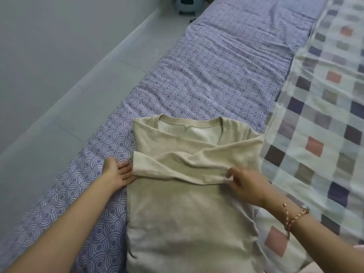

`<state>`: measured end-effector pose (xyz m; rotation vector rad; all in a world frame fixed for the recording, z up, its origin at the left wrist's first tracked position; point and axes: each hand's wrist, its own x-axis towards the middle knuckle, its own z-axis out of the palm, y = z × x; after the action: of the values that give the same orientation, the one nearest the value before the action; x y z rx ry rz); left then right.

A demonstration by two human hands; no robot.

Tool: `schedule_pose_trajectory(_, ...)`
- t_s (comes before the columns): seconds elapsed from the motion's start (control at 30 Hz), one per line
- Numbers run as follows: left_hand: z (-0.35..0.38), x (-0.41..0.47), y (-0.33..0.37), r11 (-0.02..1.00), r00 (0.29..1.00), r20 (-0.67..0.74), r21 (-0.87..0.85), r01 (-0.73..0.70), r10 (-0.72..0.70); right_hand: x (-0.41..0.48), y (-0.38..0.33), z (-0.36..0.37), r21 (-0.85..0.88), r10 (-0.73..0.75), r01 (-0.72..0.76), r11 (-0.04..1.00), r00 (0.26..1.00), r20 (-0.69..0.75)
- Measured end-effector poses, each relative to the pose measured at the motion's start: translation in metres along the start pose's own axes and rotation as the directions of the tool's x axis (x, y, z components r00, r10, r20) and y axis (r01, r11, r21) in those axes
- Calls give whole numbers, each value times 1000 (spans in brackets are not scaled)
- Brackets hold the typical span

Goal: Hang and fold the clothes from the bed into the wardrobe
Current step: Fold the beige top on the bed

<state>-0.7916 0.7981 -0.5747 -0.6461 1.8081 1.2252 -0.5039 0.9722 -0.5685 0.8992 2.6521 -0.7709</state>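
Pinching beige shirt [183, 213], right hand [246, 186]; patterned sheet [206, 75] beneath, checked blanket [325, 115] alongside.

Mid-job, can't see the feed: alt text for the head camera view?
A beige T-shirt lies flat on a purple patterned sheet, sleeves folded across its chest. The right hand pinches the edge of the top sleeve; the left hand touches its cuff with straight fingers. A checked blanket lies to the right.

Right hand [246, 186]: its wrist wore a braided red-and-gold cord bracelet [294, 216] with small metal fittings and a loose tail. Left forearm [65, 229] and right forearm [325, 239] were bare.
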Motion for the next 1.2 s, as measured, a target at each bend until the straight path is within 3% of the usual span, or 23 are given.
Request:
schedule_pose_trajectory(0.07,5,0,3,975,984,-34,144,-167,174,15,-7,-3,83,29,-14,996,982,-185)
schedule_pose_trajectory(0.1,11,-2,1,904,945,-57,314,-290,323,24,-7,-3,76,50,-30,997,960,-277)
schedule_pose_trajectory(0.17,20,-6,-9,621,819,-15,660,-423,573,41,-8,-1,-48,64,-84,995,944,-323)
schedule_pose_trajectory(0.2,23,-8,-17,524,780,6,737,-427,626,49,-6,0,-119,75,-111,987,960,-271)
schedule_pose_trajectory(0.23,26,-9,-23,486,761,-1,771,-413,649,58,-6,1,-170,91,-130,977,971,-222)
schedule_pose_trajectory(0.3,27,-10,-31,514,754,-57,766,-387,654,70,-3,6,-238,115,-148,960,982,-148)
schedule_pose_trajectory(0.37,20,-6,-35,528,724,-47,716,-457,688,76,0,3,-221,129,-158,962,981,-142)
schedule_pose_trajectory(0.47,-1,-2,-23,501,661,23,633,-590,750,76,2,-5,-32,148,-165,986,941,-304)
schedule_pose_trajectory(0.5,-4,8,-14,504,663,52,606,-615,747,79,5,-4,7,154,-165,986,904,-399)
schedule_pose_trajectory(0.57,-1,29,-1,466,687,119,651,-599,717,82,15,7,-12,185,-210,978,887,-423)
schedule_pose_trajectory(0.63,10,50,3,468,687,29,711,-525,726,83,28,28,-131,234,-281,951,927,-293)
schedule_pose_trajectory(0.73,37,52,7,587,643,-190,648,-486,742,83,42,53,-188,257,-310,932,931,-260)
schedule_pose_trajectory(0.8,59,50,8,505,644,-87,704,-500,760,91,44,53,-156,274,-322,934,924,-267)
schedule_pose_trajectory(0.87,68,54,-1,333,649,45,830,-447,759,96,50,54,-140,231,-284,949,923,-306)
schedule_pose_trajectory(0.93,68,63,-7,182,642,128,901,-394,756,94,54,52,0,247,-265,964,898,-365)
schedule_pose_trajectory(0.97,67,68,-6,161,624,133,906,-392,770,93,55,50,103,289,-271,957,856,-428)
schedule_pose_trajectory(1.0,68,71,-1,198,625,109,895,-400,773,92,59,48,213,362,-294,932,792,-492)
schedule_pose_trajectory(1.07,74,69,20,433,684,32,753,-496,729,96,64,32,448,546,-341,827,681,-488)
schedule_pose_trajectory(1.13,80,65,42,627,754,35,532,-569,655,102,76,9,559,586,-341,756,733,-346)
schedule_pose_trajectory(1.2,81,52,56,675,774,88,433,-597,627,103,82,-13,493,516,-392,777,845,-141)
